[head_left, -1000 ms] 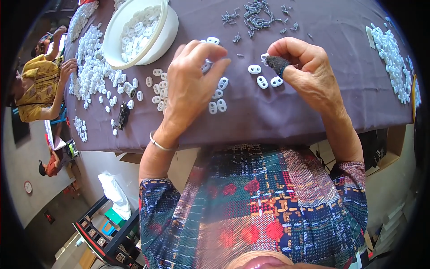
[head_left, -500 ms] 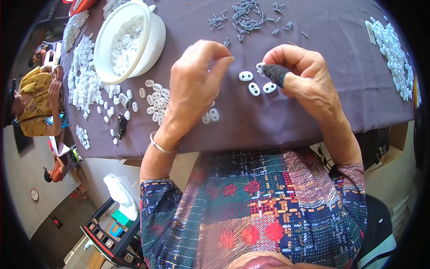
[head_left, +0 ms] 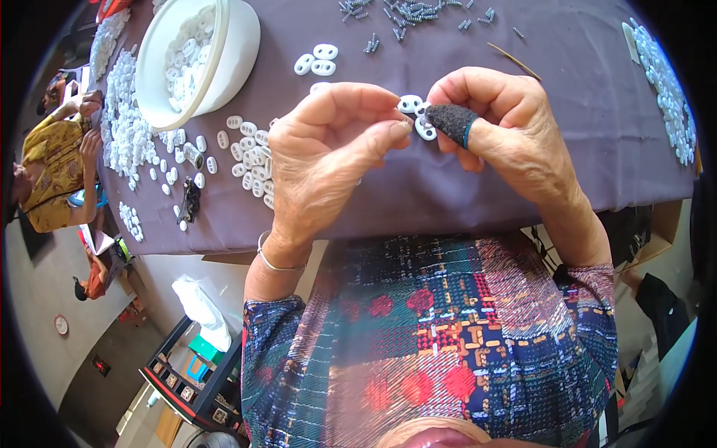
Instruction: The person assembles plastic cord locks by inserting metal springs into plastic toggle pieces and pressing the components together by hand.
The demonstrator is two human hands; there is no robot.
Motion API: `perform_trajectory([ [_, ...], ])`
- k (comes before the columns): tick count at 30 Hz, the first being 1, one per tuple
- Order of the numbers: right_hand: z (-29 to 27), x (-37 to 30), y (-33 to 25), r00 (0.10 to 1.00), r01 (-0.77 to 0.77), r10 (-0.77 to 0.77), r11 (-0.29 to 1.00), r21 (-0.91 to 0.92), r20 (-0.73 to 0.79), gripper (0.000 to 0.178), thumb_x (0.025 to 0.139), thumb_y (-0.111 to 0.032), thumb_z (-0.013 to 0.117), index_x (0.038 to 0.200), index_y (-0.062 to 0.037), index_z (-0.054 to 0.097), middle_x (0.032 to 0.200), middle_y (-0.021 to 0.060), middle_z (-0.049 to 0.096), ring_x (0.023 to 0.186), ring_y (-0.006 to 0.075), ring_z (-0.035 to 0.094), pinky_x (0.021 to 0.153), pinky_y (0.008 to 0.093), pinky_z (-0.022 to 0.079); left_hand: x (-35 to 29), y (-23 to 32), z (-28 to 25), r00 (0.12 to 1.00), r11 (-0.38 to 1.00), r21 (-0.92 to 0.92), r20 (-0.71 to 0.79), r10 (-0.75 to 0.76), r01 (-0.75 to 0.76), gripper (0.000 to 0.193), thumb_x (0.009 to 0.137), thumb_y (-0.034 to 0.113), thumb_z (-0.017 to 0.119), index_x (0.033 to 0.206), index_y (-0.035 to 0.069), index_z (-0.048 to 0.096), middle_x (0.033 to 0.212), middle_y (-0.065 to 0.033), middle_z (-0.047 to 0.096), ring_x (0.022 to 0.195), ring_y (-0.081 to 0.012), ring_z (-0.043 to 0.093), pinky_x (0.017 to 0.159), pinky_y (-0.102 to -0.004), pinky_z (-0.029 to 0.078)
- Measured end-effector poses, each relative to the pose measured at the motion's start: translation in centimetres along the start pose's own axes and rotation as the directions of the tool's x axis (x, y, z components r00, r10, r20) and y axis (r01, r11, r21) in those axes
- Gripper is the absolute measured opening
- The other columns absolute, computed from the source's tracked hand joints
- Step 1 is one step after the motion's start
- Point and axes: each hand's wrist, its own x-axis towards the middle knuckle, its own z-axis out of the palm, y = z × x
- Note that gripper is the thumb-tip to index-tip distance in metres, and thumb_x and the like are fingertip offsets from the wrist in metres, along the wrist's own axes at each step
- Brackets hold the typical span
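My left hand (head_left: 325, 142) has its thumb and forefinger brought together beside the right fingertips. Whatever lies between them is too small to make out. My right hand (head_left: 508, 123) wears a dark cloth thumb cover (head_left: 452, 123) and pinches a small translucent white plastic piece (head_left: 420, 114) between thumb and forefinger. Just beyond and below the fingertips lie white oval two-hole plastic pieces (head_left: 409, 103), partly hidden by the right thumb. Three more white ovals (head_left: 323, 68) lie beyond my left hand. A pile of similar ovals (head_left: 250, 153) sits to its left.
Small dark metal springs (head_left: 414, 10) are scattered at the far middle. A thin yellowish stick (head_left: 515, 61) lies beyond my right hand. A white tub (head_left: 243, 56) of ovals and heaps of small white pieces (head_left: 127, 119) stand left. Translucent pieces (head_left: 661, 89) lie far right.
My left hand has moved rightward and nearer, bringing its fingertips close to the right hand's. Three ovals that it covered now show beyond it. The view has shifted slightly.
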Motion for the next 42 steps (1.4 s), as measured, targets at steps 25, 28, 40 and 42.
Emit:
perform_trajectory([
  [25, 0.2, -0.1, 1.0, 0.993, 0.119, -0.117, 0.978, -0.174, 0.021, 0.016, 0.082, -0.002, 0.05, 0.095, -0.0007, 0.059, 0.074, -0.0012, 0.058, 0.064, 0.0013, 0.051, 0.05, 0.0147, 0.039, 0.3, -0.8, 0.6, 0.998, 0.998, -0.022, -0.012, 0.063, -0.064, 0.026, 0.074, 0.0, 0.07, 0.097, -0.001, 0.059, 0.081, -0.0068, 0.065, 0.07, -0.0118, 0.064, 0.056, -0.0175, 0.047],
  [28, 0.2, -0.1, 0.8, 0.995, 0.099, -0.095, 0.974, -0.206, 0.029, 0.016, 0.081, -0.001, 0.049, 0.094, -0.0003, 0.059, 0.072, -0.0014, 0.057, 0.06, 0.0011, 0.049, 0.049, 0.0148, 0.038, 0.2, -0.8, 0.7, 0.997, 0.998, -0.019, -0.024, 0.068, -0.068, 0.025, 0.074, -0.001, 0.07, 0.096, -0.001, 0.059, 0.08, -0.0064, 0.065, 0.069, -0.0114, 0.064, 0.056, -0.0174, 0.047],
  [40, 0.1, 0.1, 1.0, 0.997, 0.061, -0.051, 0.982, -0.18, 0.062, 0.016, 0.083, -0.002, 0.049, 0.096, -0.002, 0.059, 0.07, -0.0001, 0.057, 0.054, 0.0019, 0.049, 0.045, 0.0154, 0.038, 0.5, -1.1, 0.5, 0.996, 0.996, -0.015, 0.008, 0.091, -0.091, 0.025, 0.074, -0.001, 0.069, 0.097, -0.001, 0.058, 0.081, -0.0052, 0.064, 0.07, -0.0096, 0.062, 0.058, -0.0175, 0.048],
  [42, -0.1, 0.1, 1.0, 0.998, 0.014, -0.007, 0.992, -0.128, 0.06, 0.017, 0.082, -0.002, 0.048, 0.097, -0.0023, 0.058, 0.07, -0.0004, 0.057, 0.054, 0.0017, 0.048, 0.046, 0.0154, 0.039, 0.5, -1.1, 0.4, 0.997, 0.996, -0.029, 0.005, 0.079, -0.079, 0.025, 0.074, -0.001, 0.069, 0.097, -0.001, 0.058, 0.081, -0.0051, 0.064, 0.07, -0.0095, 0.062, 0.058, -0.0175, 0.048],
])
